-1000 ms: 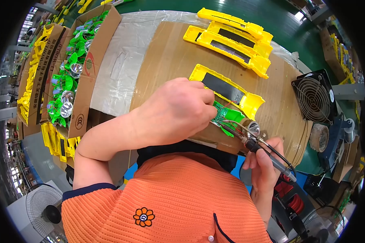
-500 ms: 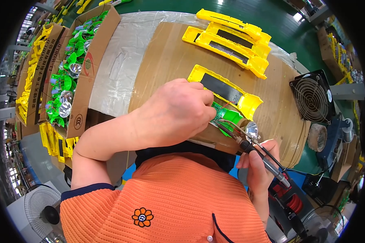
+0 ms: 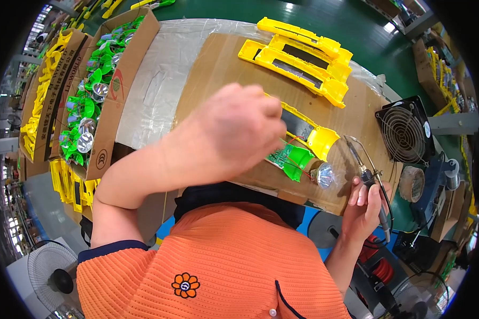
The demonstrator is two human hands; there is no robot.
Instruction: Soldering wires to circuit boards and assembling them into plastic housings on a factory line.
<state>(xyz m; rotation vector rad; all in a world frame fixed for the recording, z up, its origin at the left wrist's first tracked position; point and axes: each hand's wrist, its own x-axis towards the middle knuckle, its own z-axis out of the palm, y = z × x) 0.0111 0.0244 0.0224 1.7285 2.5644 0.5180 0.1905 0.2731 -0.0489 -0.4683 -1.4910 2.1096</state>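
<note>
My right hand grips a soldering iron with a thin curved metal tube alongside its tip, to the right of the lamp parts. My left hand is closed, its fingers curled in and slightly blurred; whatever they hold is hidden. Just below it lies a green plastic holder with a green circuit board and thin red wires. A shiny round reflector sits at the holder's right end. Behind these lies a yellow housing half with a dark panel, partly covered by my left hand.
More yellow housing halves lie at the far side of the cardboard-topped table. At left stands a carton of green parts and reflectors. A black fan and a blue device with a solder spool are at right.
My right hand has drawn the soldering iron away rightward from the circuit board. My left hand has lifted slightly off the board, showing more of the green holder.
</note>
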